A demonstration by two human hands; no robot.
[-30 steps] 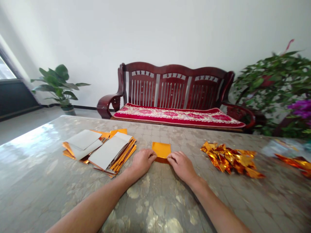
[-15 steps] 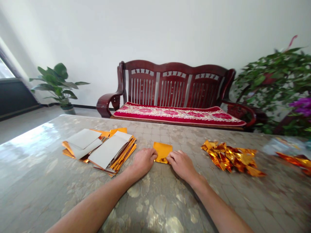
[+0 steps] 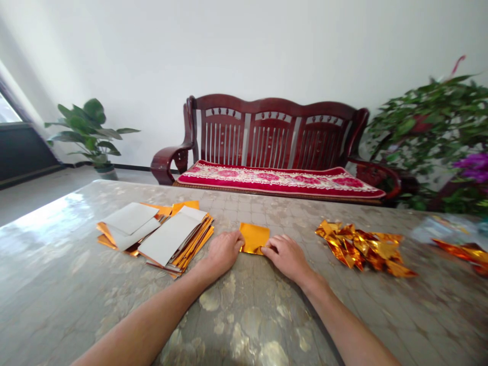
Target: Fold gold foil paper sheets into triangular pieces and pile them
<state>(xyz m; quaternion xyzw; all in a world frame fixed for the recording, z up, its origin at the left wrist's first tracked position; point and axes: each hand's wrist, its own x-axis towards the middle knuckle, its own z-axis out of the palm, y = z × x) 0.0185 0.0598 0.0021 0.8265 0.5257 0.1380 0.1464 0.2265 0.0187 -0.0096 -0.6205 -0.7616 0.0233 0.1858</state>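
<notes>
A small sheet of gold foil paper (image 3: 254, 237) lies on the marbled table (image 3: 244, 315) in front of me. My left hand (image 3: 223, 251) pinches its near left edge with curled fingers. The sheet's near right corner is pinched in my right hand (image 3: 286, 255), and the near edge is lifted and bent over. To the left sits a fanned stack of gold sheets (image 3: 160, 236), white side up. A heap of folded gold foil pieces (image 3: 362, 247) lies to the right.
More gold foil pieces (image 3: 463, 252) and a clear bag lie at the far right table edge. Beyond the table stand a dark wooden bench (image 3: 274, 147) with a red cushion, a potted plant (image 3: 91, 133) at left and leafy plants (image 3: 434, 137) at right.
The near edge of the gold sheet has been lifted and folded away from me; both hands have slid slightly forward with it.
</notes>
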